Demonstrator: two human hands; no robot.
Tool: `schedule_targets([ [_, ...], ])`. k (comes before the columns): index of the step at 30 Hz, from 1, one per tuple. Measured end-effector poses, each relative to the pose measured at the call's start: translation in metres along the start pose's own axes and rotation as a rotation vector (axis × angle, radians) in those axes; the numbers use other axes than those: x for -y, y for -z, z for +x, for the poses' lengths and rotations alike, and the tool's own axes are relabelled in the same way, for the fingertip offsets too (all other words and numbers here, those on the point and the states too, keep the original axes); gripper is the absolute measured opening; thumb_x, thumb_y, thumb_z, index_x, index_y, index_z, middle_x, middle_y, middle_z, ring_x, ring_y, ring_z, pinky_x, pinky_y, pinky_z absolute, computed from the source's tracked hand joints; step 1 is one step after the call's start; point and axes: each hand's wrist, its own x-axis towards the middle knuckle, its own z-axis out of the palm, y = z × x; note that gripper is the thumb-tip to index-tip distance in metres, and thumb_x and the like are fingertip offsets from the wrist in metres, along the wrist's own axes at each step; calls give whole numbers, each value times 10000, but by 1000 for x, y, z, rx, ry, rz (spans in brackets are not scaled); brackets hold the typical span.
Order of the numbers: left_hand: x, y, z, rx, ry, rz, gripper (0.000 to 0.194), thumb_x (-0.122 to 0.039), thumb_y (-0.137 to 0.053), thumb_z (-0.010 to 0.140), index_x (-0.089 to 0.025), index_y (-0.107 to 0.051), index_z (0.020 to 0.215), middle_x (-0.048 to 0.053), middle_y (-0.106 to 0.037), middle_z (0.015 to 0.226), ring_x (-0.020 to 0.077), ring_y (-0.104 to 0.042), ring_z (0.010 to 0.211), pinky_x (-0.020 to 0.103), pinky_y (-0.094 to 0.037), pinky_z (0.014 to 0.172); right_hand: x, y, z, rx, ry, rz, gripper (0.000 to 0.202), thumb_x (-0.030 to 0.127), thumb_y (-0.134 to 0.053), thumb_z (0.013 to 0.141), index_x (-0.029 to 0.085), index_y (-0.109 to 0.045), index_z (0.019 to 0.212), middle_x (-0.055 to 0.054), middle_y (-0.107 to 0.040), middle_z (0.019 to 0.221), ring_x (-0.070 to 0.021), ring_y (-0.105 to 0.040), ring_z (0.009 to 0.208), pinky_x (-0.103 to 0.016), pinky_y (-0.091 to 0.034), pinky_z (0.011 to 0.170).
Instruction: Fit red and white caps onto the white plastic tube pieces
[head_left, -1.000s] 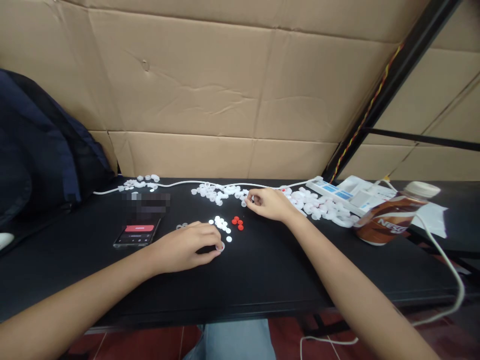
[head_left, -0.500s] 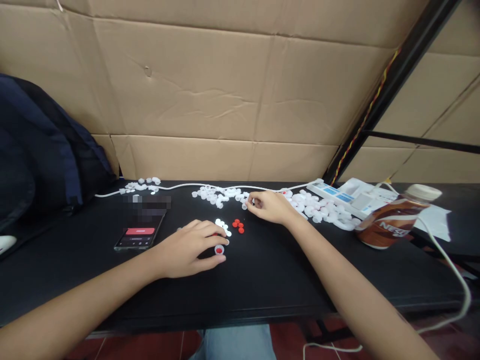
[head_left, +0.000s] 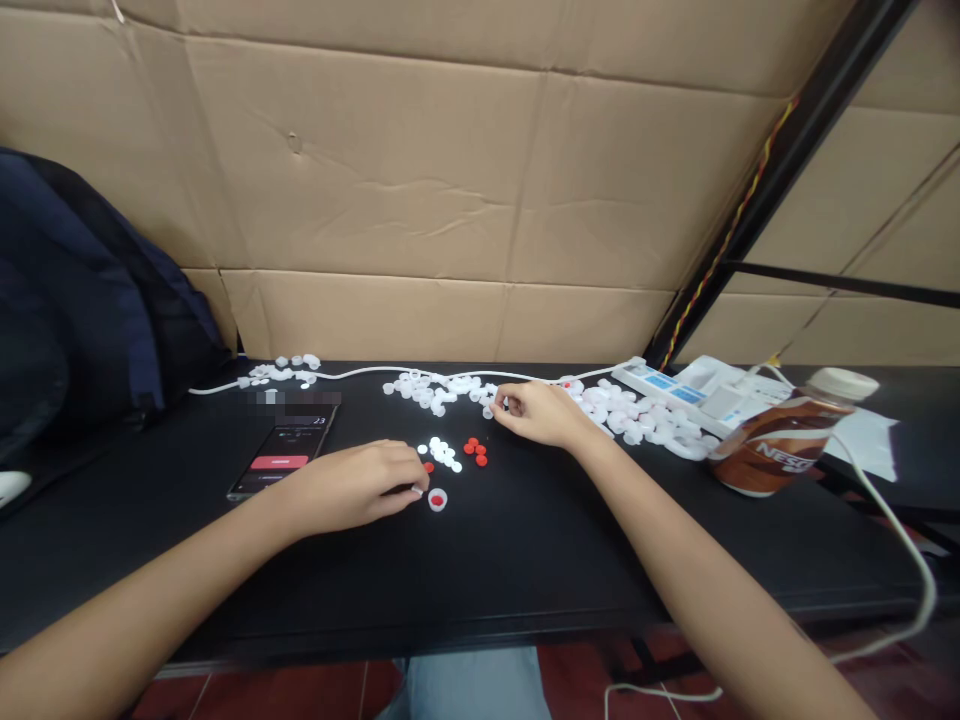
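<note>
A person's left hand (head_left: pixel 367 486) had drawn back from a translucent cap (head_left: pixel 438 491) on the black tabletop (head_left: pixel 510 560), a red disc (head_left: pixel 437 501) now inside, as the right hand (head_left: pixel 541 412) curled beside white pieces (head_left: pixel 439 405); neither hand's finger grip was discernible.

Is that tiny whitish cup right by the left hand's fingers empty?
No, a small red piece sits inside the tiny whitish cup beside the left hand.

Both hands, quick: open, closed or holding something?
Left hand: curled beside the red-centred cup; any hold cannot be told.
Right hand: curled by white pieces; any hold cannot be told.
</note>
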Motion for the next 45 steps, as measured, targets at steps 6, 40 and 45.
schedule_targets([
  [6, -7, -3, 0, -97, 4, -150, 129, -202, -544, 913, -215, -644, 993, 22, -647, 978, 146, -615, 885, 261, -487, 799, -2, -1, 0, -10, 5, 0, 168, 342, -527, 836, 219, -622, 773, 10, -645, 709, -134, -540, 617, -260, -305, 548],
  [40, 2, 27, -10, 101, 239, 232, 67, -130, -514, 769, -194, -524, 787, -14, -581, 780, 172, -547, 728, 318, -362, 740, -3, -3, 0, 5, 7, 19, 168, 341, -538, 836, 220, -647, 792, 6, -637, 703, -128, -524, 606, -267, -302, 548],
  [45, 0, 32, -8, 121, 243, 109, 83, -122, -522, 794, -195, -523, 756, -25, -594, 763, 153, -540, 721, 291, -377, 725, -3, -2, 0, 4, 7, 13, 173, 347, -535, 839, 222, -642, 786, 9, -637, 698, -127, -522, 602, -264, -300, 548],
])
